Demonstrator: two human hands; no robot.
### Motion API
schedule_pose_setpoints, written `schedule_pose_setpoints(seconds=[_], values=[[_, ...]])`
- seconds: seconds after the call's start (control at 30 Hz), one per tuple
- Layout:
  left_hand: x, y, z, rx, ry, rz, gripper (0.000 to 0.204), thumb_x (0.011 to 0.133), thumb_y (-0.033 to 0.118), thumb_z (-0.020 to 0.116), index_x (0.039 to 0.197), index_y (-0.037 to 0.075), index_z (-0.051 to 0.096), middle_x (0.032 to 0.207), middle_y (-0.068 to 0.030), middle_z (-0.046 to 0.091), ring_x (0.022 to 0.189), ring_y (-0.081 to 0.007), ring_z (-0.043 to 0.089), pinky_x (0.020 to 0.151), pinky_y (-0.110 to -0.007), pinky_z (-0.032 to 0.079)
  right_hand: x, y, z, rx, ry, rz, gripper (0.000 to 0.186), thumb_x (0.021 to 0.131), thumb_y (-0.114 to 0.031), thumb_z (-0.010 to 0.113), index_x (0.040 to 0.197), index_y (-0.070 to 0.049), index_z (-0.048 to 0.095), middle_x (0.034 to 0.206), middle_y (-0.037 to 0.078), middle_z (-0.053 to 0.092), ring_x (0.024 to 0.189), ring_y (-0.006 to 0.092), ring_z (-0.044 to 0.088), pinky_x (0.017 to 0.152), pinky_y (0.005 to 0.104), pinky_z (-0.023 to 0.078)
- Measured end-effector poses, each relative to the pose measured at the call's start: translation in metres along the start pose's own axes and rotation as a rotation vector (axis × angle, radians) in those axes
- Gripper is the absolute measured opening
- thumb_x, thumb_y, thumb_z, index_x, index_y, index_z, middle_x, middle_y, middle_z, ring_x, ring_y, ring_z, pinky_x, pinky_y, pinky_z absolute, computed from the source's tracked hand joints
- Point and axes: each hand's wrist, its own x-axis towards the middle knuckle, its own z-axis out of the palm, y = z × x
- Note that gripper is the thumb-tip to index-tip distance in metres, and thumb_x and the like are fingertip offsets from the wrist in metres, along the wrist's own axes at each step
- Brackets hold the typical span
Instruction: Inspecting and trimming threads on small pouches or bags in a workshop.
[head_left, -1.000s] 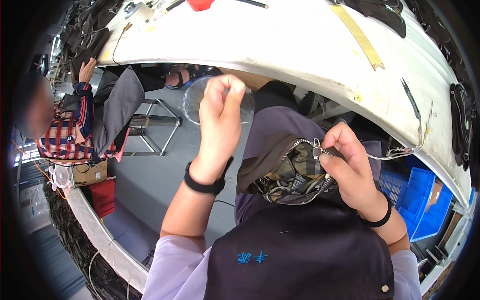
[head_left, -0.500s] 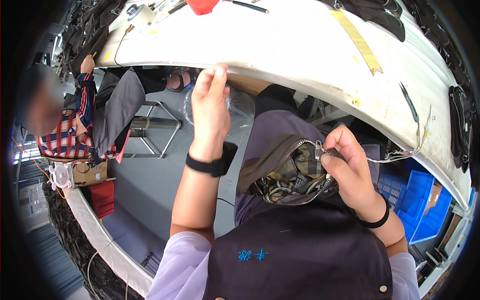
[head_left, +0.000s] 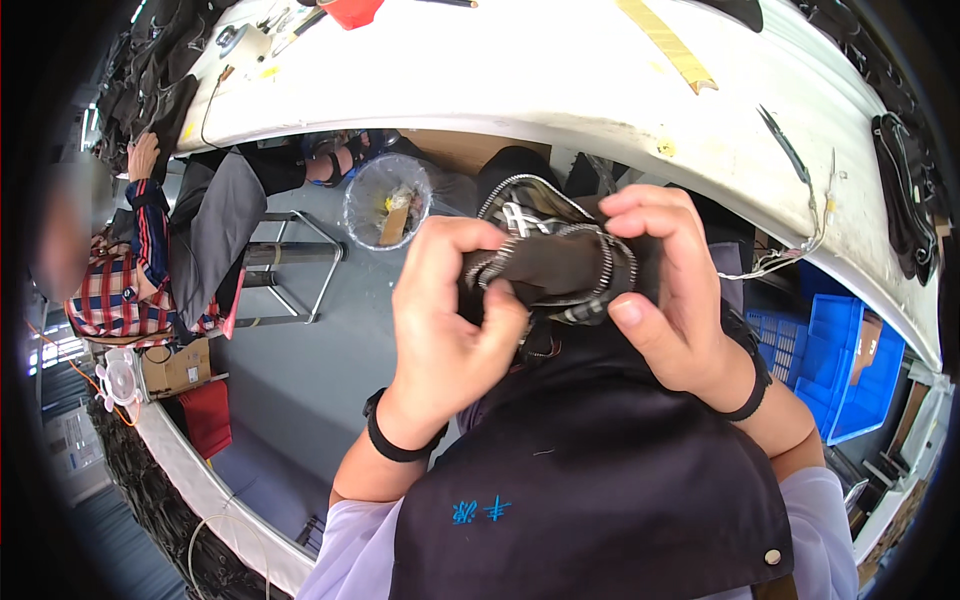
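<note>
Dark zippered pouch [head_left: 560, 268] sits dead centre, raised close over the lap so both hands can work its silver zipper; cables bulge from the open top. Left hand [head_left: 450, 320] pinches at 9 o'clock, right hand [head_left: 670, 290] clamps at 3. White worktable [head_left: 560, 90] curves at 12.

Dark zippered pouch [head_left: 560, 265], silver zip teeth along edges, partly open, held above lap

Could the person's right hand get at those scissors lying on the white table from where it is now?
Probably not right away. The right hand is closed on the dark zippered pouch, sharing it with the left hand. The scissors lie uncovered on the white table; the way looks free once that grip lets go.
</note>
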Motion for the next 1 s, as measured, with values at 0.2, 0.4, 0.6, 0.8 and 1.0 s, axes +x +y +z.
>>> schedule_pose_setpoints(seconds=[0.2, 0.4, 0.6, 0.8, 1.0], values=[[-0.006, 0.001, -0.002, -0.425, 0.023, -0.310, 0.029, 0.079, -0.009, 0.048, 0.107, 0.002, 0.047, 0.095, -0.0013, 0.047, 0.083, -0.0057, 0.045, 0.075, -0.021, 0.040, -0.022, 0.004, 0.004, -0.255, 0.082, 0.093, 0.058, 0.067, -0.016, 0.082, 0.112, -0.001, 0.050, 0.114, 0.017, 0.051, 0.106, 0.0323, 0.050, 0.091, 0.0402, 0.042], [-0.014, 0.001, -0.004, -0.585, -0.039, -0.165, 0.029, 0.070, -0.008, 0.047, 0.096, 0.003, 0.048, 0.094, -0.0069, 0.049, 0.086, -0.0130, 0.045, 0.081, -0.025, 0.037, -0.004, 0.008, 0.004, -0.174, 0.058, 0.094, 0.042, 0.072, -0.009, 0.078, 0.105, 0.001, 0.054, 0.107, 0.015, 0.056, 0.098, 0.0272, 0.056, 0.087, 0.0330, 0.045], [-0.022, -0.031, -0.026, -0.795, 0.158, -0.254, 0.027, 0.066, -0.003, 0.047, 0.093, 0.002, 0.049, 0.095, -0.0084, 0.050, 0.089, -0.0156, 0.048, 0.083, -0.028, 0.040, -0.008, -0.001, -0.004, 0.514, -0.008, 0.574, 0.012, 0.088, -0.005, 0.049, 0.094, -0.001, 0.059, 0.097, 0.004, 0.064, 0.087, 0.0078, 0.054, 0.077, 0.0238, 0.042], [0.003, 0.006, -0.032, 0.367, 0.229, 0.310, 0.029, 0.079, 0.016, 0.061, 0.103, 0.001, 0.057, 0.104, -0.0144, 0.055, 0.097, -0.0307, 0.054, 0.091, -0.042, 0.043, -0.005, -0.010, -0.002, 0.545, -0.004, 0.645, 0.017, 0.087, -0.008, 0.043, 0.091, 0.000, 0.058, 0.087, 0.004, 0.062, 0.081, 0.0079, 0.052, 0.075, 0.0237, 0.041], [0.012, 0.045, -0.013, 0.548, -0.138, 0.336, 0.038, 0.062, 0.039, 0.083, 0.080, 0.009, 0.066, 0.077, -0.0005, 0.063, 0.081, -0.0178, 0.059, 0.081, -0.035, 0.039, 0.005, -0.040, -0.005, 0.492, -0.081, 0.614, 0.022, 0.082, -0.011, 0.040, 0.089, 0.002, 0.056, 0.084, 0.006, 0.058, 0.079, 0.0101, 0.050, 0.074, 0.0247, 0.040]])
